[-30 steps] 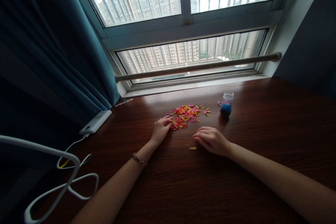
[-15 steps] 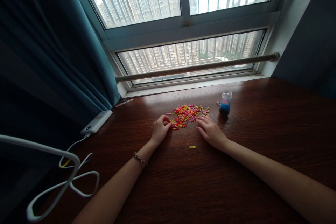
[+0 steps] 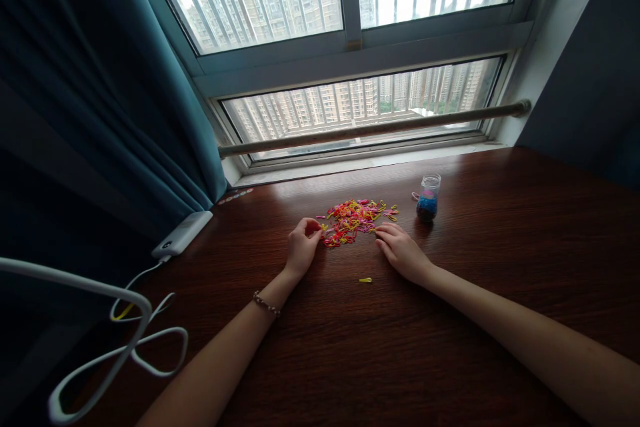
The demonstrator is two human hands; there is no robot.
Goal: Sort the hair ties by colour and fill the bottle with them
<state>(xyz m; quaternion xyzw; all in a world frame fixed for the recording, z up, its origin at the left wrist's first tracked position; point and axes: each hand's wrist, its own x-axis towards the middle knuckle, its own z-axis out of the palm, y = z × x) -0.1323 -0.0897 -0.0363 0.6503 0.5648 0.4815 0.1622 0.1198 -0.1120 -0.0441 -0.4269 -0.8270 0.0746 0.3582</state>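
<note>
A loose pile of small loop-shaped pieces (image 3: 354,217) in red, pink, orange and yellow lies mid-table; their exact kind is too small to tell. At the pile's left edge, my left hand (image 3: 302,247) is closed, thumb and forefinger pinching a small yellow loop (image 3: 324,227). My right hand (image 3: 404,253) rests palm down at the right edge, fingers stretched out and thumb apart, fingertips by a yellow bit. Between the hands and nearer me lies a single yellow loop (image 3: 366,280). A clear jar (image 3: 428,199) with blue, pink and dark contents stands right of the pile.
A pinkish loop (image 3: 415,196) lies beside the jar. On the left are a white power bank (image 3: 183,235), a white cable (image 3: 145,307) and a blue curtain (image 3: 185,147). A rail (image 3: 375,129) crosses the window behind the wooden table (image 3: 500,240).
My left hand has drawn slightly left and away from the pile, with the yellow loop showing at its fingertips. My right fingertips have slid slightly back toward me.
</note>
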